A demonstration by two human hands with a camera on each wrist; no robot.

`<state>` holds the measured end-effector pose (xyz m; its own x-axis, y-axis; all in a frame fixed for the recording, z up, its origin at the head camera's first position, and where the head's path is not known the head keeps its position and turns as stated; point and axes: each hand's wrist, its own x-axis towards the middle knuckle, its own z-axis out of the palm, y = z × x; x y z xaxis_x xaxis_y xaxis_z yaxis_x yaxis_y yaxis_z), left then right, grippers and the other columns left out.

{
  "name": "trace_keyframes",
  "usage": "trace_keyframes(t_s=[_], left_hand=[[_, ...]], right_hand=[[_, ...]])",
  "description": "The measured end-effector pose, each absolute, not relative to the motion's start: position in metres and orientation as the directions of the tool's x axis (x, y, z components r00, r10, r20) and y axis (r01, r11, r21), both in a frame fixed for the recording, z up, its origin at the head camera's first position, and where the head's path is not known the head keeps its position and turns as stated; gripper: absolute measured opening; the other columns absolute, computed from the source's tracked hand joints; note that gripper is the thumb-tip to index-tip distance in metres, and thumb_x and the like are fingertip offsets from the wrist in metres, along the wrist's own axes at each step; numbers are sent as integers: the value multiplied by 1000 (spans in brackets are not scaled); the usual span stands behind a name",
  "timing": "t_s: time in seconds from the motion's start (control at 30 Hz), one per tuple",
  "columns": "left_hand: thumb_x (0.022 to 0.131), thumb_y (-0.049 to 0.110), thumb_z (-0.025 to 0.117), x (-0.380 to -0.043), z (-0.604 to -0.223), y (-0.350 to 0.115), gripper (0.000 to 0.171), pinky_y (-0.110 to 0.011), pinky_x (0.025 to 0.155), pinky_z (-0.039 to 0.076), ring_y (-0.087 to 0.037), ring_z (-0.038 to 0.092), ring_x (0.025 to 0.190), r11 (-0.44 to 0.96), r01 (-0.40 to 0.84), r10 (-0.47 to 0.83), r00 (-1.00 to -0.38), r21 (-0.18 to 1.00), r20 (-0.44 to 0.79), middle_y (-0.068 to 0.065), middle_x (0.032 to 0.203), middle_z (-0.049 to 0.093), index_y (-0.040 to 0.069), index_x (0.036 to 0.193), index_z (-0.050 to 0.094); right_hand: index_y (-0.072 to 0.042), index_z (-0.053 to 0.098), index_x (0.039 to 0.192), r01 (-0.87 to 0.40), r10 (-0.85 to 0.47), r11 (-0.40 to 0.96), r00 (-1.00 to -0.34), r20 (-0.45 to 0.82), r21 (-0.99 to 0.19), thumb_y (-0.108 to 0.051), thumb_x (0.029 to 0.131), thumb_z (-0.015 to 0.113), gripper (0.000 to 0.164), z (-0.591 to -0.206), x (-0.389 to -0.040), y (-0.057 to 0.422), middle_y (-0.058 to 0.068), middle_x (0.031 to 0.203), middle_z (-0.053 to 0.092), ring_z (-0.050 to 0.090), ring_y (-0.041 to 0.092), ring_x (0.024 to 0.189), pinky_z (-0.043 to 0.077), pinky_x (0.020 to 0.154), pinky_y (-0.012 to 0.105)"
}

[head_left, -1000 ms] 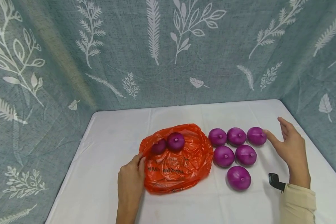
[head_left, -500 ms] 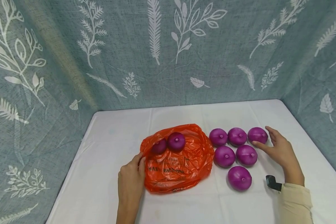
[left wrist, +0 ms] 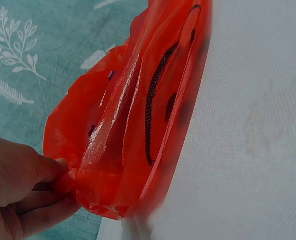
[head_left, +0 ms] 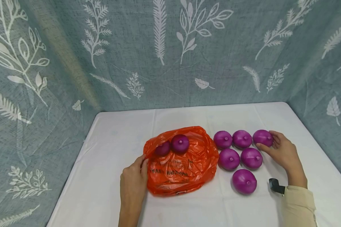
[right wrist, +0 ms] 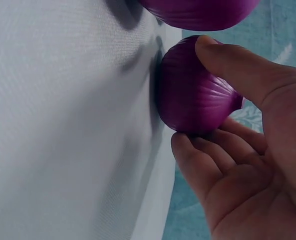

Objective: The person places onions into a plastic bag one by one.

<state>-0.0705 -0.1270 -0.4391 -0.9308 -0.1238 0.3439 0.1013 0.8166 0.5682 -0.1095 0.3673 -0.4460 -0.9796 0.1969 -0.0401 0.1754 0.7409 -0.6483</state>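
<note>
In the head view my left hand pinches the left edge of an orange-red plastic bag with its mouth spread wide. Two onions lie inside it, one fully visible and another onion partly behind the film. Over at the back right, my right hand holds a purple onion between thumb and fingers. The right wrist view has the thumb on one side of this onion and fingertips on the opposite side, close to the tablecloth. Thumb and fingers grip the bag film in the left wrist view.
Beside the bag sit two more back-row onions, a left one and a middle one. In front are two onions side by side and a single onion. A white cloth covers the table; a patterned curtain hangs behind.
My right hand has come in leftward and down from beyond the far-right onion, and its thumb and fingers have closed around that onion. The left hand keeps its hold on the bag.
</note>
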Motion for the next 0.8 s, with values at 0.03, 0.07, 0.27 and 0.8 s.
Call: trace_keyframes(t_s=[0.03, 0.07, 0.27, 0.8], left_hand=[[102, 10, 72, -70, -439, -127, 27, -54, 78, 64, -42, 77, 93, 816, 101, -125, -930, 569, 345, -24, 111, 77, -4, 124, 75], [102, 10, 72, -70, -439, -128, 27, -54, 78, 64, -42, 78, 93, 815, 101, -127, -930, 570, 346, -24, 111, 77, -4, 124, 75], [102, 10, 72, -70, -439, -128, 28, -54, 79, 64, -42, 78, 94, 812, 105, -124, -930, 574, 347, -24, 112, 77, -4, 125, 74], [102, 11, 72, -69, -438, -130, 27, -53, 80, 64, -40, 78, 95, 816, 106, -125, -927, 569, 352, -23, 111, 78, -3, 124, 75]], right_hand=[[12, 29, 159, 175, 199, 738, -979, -38, -652, -48, 97, 76, 98, -446, -110, 367, 43, 153, 39, 44, 60, 139, 42, 108, 71], [12, 30, 158, 175, 202, 735, -979, -35, -655, -48, 97, 76, 98, -446, -110, 366, 43, 153, 39, 44, 60, 139, 43, 108, 70], [14, 35, 155, 181, 232, 742, -973, -6, -645, -48, 96, 76, 95, -446, -109, 364, 44, 148, 44, 48, 61, 136, 45, 106, 70], [0, 42, 160, 179, 381, 643, -918, 109, -745, -48, 93, 80, 91, -403, -102, 346, 32, 153, 50, 51, 47, 139, 45, 109, 32]])
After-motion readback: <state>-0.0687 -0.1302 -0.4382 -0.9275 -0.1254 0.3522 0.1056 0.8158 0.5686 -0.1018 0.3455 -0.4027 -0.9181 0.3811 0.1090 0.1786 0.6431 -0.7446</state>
